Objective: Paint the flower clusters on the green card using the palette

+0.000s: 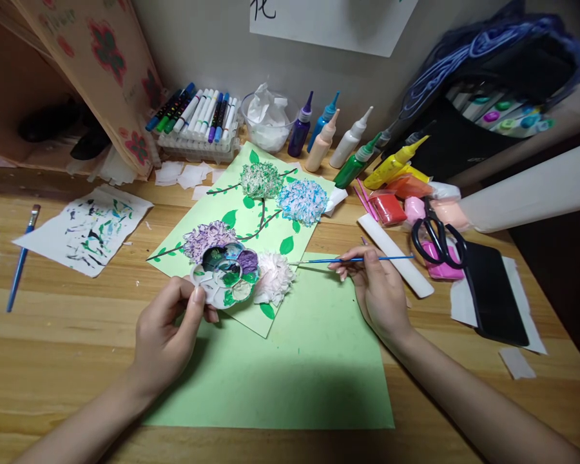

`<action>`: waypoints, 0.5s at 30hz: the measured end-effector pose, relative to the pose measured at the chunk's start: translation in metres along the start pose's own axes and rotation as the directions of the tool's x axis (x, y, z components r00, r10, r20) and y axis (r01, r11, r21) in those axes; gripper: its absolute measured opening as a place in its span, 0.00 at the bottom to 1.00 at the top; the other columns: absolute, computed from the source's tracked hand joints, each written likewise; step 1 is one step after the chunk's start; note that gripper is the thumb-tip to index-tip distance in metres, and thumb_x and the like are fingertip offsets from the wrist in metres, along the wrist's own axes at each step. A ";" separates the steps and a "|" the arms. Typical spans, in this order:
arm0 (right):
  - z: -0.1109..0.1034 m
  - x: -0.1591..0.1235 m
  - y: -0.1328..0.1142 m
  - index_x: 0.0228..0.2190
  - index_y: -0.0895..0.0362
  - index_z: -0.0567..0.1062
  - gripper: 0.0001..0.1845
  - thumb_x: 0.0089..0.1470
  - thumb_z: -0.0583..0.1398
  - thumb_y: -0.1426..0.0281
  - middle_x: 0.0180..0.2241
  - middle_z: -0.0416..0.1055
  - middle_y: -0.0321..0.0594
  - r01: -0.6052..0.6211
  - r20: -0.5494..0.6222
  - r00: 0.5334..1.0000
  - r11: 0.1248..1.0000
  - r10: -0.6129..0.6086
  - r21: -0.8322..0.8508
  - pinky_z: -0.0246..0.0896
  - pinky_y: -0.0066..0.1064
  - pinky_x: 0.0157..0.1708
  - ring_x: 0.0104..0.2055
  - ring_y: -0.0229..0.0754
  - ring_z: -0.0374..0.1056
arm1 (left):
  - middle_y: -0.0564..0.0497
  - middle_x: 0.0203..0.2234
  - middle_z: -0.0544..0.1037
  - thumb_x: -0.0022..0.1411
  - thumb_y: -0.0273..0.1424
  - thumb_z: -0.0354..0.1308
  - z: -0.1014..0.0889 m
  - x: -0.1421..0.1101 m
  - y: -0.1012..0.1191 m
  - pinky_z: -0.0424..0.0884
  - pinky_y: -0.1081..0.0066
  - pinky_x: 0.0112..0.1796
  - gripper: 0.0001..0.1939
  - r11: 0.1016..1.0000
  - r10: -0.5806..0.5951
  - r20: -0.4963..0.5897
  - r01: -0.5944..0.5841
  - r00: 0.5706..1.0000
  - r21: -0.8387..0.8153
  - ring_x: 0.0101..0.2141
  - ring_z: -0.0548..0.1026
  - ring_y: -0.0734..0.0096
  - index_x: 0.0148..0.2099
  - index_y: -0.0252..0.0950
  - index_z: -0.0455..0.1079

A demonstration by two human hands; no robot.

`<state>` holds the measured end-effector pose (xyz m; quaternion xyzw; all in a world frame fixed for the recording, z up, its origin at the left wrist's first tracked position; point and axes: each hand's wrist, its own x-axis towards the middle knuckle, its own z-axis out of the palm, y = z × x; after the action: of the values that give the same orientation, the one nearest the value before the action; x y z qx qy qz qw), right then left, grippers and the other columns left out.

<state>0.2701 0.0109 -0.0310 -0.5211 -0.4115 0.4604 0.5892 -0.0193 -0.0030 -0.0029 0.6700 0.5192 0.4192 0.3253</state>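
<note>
My left hand (176,322) pinches the near-left edge of a white flower-shaped paint palette (216,295), its wells smeared with green, dark and purple paint. The palette hovers over a light green card (251,319) and partly hides a purple paper flower (207,237). Between the fingers of my right hand (374,287) is a thin blue paintbrush (352,260). Its tip points left, at the right edge of a pale pink paper flower (274,277); whether they touch, I cannot tell. Green (261,179) and blue (303,201) paper flowers sit higher on the card, among painted leaves and dark branches.
A larger green sheet (290,380) lies beneath the card. Paint bottles (319,140), a tub of tissue (268,119) and markers (205,116) line the back. Scissors (437,241) and a black phone-like slab (495,293) lie right; a paint-stained tissue (94,229) and another brush (23,261) left.
</note>
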 end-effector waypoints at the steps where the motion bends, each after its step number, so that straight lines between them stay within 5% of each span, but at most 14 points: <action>1: 0.000 0.000 0.000 0.31 0.55 0.74 0.16 0.60 0.55 0.57 0.25 0.74 0.37 0.001 -0.001 1.000 1.000 -0.001 0.002 0.66 0.28 0.27 0.30 0.38 0.73 | 0.58 0.20 0.71 0.65 0.23 0.50 0.000 0.000 0.000 0.68 0.76 0.27 0.11 1.000 0.001 -0.002 -0.001 1.000 -0.001 0.23 0.72 0.77 0.30 0.39 0.62; 10: 0.001 0.000 -0.001 0.31 0.55 0.75 0.16 0.61 0.54 0.59 0.27 0.72 0.36 -0.011 -0.006 1.000 0.999 0.011 0.038 0.65 0.26 0.29 0.31 0.36 0.72 | 0.58 0.20 0.71 0.65 0.22 0.51 0.000 0.002 0.002 0.68 0.76 0.26 0.11 0.999 0.027 -0.008 -0.026 1.000 0.020 0.22 0.71 0.78 0.29 0.39 0.62; 15: 0.000 -0.004 -0.003 0.32 0.53 0.75 0.15 0.62 0.52 0.60 0.30 0.74 0.37 0.091 0.007 0.996 0.994 -0.092 0.066 0.66 0.28 0.30 0.32 0.37 0.72 | 0.58 0.20 0.71 0.65 0.23 0.51 0.001 0.001 0.001 0.68 0.77 0.26 0.11 1.000 0.007 -0.007 -0.007 1.000 0.023 0.22 0.71 0.78 0.30 0.39 0.62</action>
<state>0.2695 0.0065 -0.0283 -0.4800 -0.4226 0.4485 0.6244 -0.0179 -0.0020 -0.0024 0.6739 0.5227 0.4170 0.3142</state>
